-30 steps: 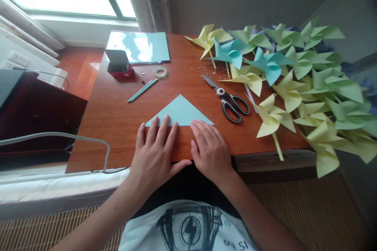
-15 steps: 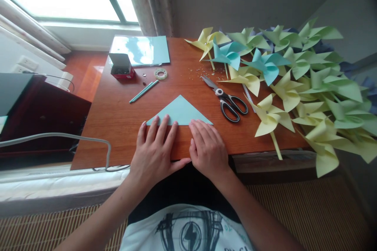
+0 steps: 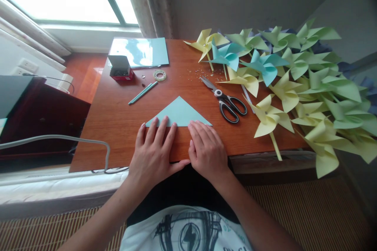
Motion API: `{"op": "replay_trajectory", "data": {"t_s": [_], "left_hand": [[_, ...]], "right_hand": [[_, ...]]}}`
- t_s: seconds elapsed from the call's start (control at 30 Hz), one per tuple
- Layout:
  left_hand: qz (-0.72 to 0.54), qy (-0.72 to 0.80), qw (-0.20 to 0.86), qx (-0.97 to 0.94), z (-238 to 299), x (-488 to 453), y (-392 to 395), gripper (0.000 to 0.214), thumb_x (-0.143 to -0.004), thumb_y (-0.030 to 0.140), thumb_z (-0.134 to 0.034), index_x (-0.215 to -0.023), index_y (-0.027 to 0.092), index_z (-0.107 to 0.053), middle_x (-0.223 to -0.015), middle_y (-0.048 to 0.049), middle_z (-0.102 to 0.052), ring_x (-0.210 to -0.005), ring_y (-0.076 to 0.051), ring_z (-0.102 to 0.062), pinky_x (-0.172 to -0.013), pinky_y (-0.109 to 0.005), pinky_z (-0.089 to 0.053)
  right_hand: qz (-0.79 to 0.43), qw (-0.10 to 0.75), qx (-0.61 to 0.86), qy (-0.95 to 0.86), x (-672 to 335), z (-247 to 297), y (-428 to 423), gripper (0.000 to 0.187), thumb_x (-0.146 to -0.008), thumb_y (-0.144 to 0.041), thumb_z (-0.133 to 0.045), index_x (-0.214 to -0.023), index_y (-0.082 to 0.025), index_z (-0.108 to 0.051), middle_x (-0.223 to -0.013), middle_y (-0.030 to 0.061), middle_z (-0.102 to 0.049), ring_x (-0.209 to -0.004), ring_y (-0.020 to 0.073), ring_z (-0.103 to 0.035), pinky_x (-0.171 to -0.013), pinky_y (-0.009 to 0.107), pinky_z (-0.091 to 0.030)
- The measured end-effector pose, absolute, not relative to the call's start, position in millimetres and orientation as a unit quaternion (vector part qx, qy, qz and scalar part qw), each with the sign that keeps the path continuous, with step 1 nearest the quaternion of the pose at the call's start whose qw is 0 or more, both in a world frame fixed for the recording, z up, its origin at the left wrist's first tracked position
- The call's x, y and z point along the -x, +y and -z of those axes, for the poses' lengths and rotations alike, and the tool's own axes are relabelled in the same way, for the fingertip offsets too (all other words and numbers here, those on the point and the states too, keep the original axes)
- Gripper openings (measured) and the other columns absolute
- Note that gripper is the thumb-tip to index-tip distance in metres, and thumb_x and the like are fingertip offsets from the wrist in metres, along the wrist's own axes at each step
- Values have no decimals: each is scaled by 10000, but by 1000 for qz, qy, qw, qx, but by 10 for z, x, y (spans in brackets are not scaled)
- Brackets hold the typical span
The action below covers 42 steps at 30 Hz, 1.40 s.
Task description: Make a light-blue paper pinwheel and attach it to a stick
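Note:
A light blue sheet of paper folded into a triangle (image 3: 179, 111) lies flat on the wooden table (image 3: 118, 117), its long edge towards me. My left hand (image 3: 154, 149) lies flat with fingers spread, fingertips pressing the left part of that edge. My right hand (image 3: 206, 147) also lies flat, its fingertips on the right part of the edge. Neither hand holds anything.
Black-handled scissors (image 3: 228, 100) lie right of the triangle. A heap of yellow, green and blue paper pinwheels (image 3: 297, 74) fills the table's right side. At the back left are blue sheets (image 3: 140, 51), a red box (image 3: 120, 67), a tape roll (image 3: 160, 75) and a thin blue stick (image 3: 143, 92).
None in the hands or the paper; only the camera view has shifted slightly.

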State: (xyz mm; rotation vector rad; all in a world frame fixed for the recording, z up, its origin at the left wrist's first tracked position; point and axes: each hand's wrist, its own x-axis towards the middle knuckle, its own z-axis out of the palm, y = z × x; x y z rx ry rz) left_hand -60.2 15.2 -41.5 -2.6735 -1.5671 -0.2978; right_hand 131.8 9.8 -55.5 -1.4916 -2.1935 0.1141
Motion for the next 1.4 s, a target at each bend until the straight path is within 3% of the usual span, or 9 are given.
{"op": "replay_trajectory", "data": {"t_s": [1.4], "left_hand": [[110, -503, 16, 857, 407, 610, 152, 941, -829, 743, -548, -1503, 90, -483, -1590, -238, -404, -1456, -469, -375, -1188, -620, -243]], "right_hand": [[-32, 249, 544, -801, -1308, 551, 96, 461, -958, -158, -478, -1411, -114, -548, -1445, 117, -619, -1371, 256, -538, -1178, 451, -400]]}}
